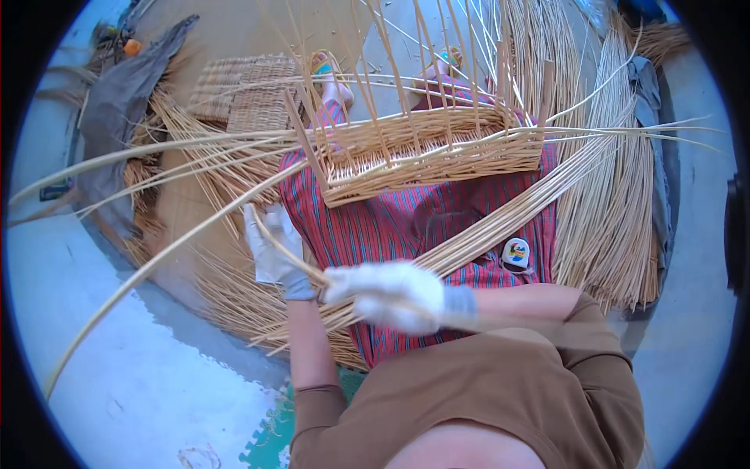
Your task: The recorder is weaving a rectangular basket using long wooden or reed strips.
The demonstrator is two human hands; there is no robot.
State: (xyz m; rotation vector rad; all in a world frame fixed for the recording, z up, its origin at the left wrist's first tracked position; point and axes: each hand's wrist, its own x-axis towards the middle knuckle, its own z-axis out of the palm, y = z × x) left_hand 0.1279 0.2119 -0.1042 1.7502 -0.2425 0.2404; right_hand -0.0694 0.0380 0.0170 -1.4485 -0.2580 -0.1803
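A rectangular wicker basket (437, 168) rests across my lap, with its woven wall low and long upright stakes rising from it. Both my hands wear white gloves. My left hand (275, 244) is left of my knee, closed at one end of a tan reed (280, 244). My right hand (394, 297), blurred by motion, is closed round the same reed in front of my waist. A faint blurred strip runs on past my right forearm. Over my lap lies a bundle of reeds (512, 215), passing beneath my right hand. The right fingers are partly smeared.
A striped red cloth (351, 227) covers my lap, with a small white round-cornered tape measure (516, 253) on it. Long reeds (609, 219) lie piled at right. Woven panels (262, 90) and a grey cloth (117, 117) are at far left. Long canes (148, 270) stick out leftward from the basket.
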